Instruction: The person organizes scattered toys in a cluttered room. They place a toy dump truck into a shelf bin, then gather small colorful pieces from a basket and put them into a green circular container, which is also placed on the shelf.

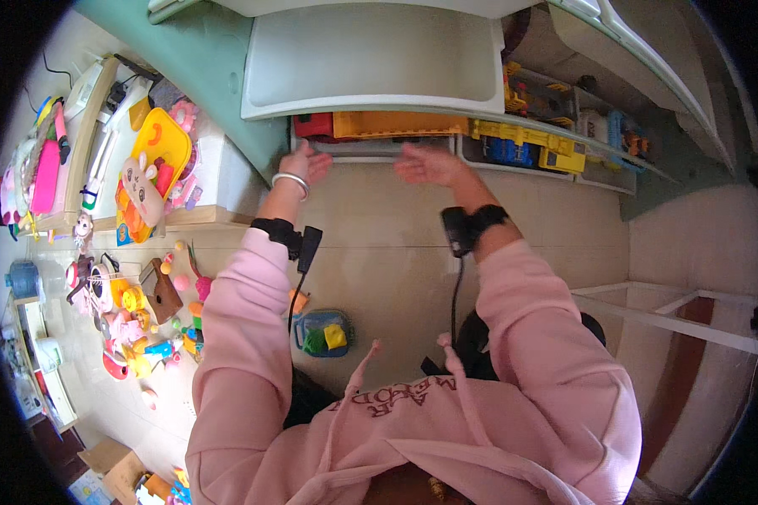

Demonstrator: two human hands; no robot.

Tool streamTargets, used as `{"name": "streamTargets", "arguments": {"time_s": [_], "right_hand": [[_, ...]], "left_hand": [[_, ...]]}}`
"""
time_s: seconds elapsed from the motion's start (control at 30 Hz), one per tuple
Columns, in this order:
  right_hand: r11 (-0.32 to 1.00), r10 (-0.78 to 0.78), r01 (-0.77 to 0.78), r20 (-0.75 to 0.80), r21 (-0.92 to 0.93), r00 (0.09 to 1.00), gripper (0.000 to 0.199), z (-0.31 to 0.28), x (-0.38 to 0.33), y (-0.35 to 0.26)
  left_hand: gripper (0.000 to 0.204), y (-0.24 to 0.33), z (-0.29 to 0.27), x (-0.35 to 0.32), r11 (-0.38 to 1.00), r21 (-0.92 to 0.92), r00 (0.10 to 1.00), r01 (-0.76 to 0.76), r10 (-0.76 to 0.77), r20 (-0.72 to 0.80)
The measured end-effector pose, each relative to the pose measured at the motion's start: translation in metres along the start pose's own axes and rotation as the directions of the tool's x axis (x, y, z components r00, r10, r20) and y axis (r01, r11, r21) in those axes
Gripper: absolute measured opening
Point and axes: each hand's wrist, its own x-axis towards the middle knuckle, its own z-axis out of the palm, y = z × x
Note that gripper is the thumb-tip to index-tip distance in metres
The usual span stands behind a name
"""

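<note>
My left hand (310, 163), with a silver bangle at the wrist, is stretched out near the left end of a low, pale bin (366, 153). My right hand (428, 165) reaches toward the same bin further right. Both hands have their fingers extended and hold nothing; whether the fingertips touch the bin I cannot tell. Inside it lie a red toy piece (312, 125) and a long orange-yellow toy (396, 124), partly hidden under the larger white bin (375, 67) above. A black strapped device (280, 233) sits on my left forearm, another (472, 227) on my right.
To the right, bins hold a yellow toy vehicle (562, 154) and a blue toy piece (511, 152). A clear blue container (324, 334) with green and yellow items stands on the floor. Scattered toys (135, 299) and a loaded low table (227, 216) are at left.
</note>
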Motion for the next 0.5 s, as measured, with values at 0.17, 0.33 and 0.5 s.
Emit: {"name": "streamTargets", "arguments": {"time_s": [0.17, 0.33, 0.5], "right_hand": [[0.85, -0.123, 0.3, -0.391, 0.432, 0.912, 0.065, -0.026, -0.028, -0.036], [0.673, -0.372, 0.596, -0.495, 0.439, 0.785, 0.053, -0.023, 0.003, -0.02], [0.498, -0.476, 0.575, -0.35, 0.648, 0.807, 0.06, 0.0, 0.027, -0.013]], "left_hand": [[0.064, 0.025, 0.048, -0.003, 0.993, -0.111, 0.998, 0.046, -0.041, 0.043], [0.06, 0.006, 0.055, 0.013, 0.926, -0.295, 0.924, -0.235, 0.307, 0.228], [0.067, -0.017, 0.031, 0.058, 0.781, 0.535, 0.942, -0.322, 0.321, 0.098]]}}
